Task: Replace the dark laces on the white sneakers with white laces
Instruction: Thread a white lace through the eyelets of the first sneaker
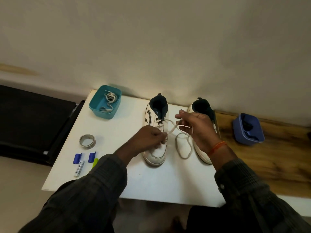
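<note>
My dark checked sleeves reach in from the near edge of the white table. Near my left sleeve lie two small blue pieces, a little white printed tube and a yellow-green bit, with a roll of silver tape just beyond them. My left hand hovers over the left sneaker, fingers curled and pinching one end of the white lace. My right hand, an orange thread at its wrist, pinches the other end of the lace in front of the right sneaker; the lace crosses between my hands and a slack loop lies on the table between the shoes. It is already threaded through the left sneaker's upper eyelets. At the far left corner a teal box holds more pale laces. Off to the right, on a wooden surface, a blue box holds dark laces
</note>
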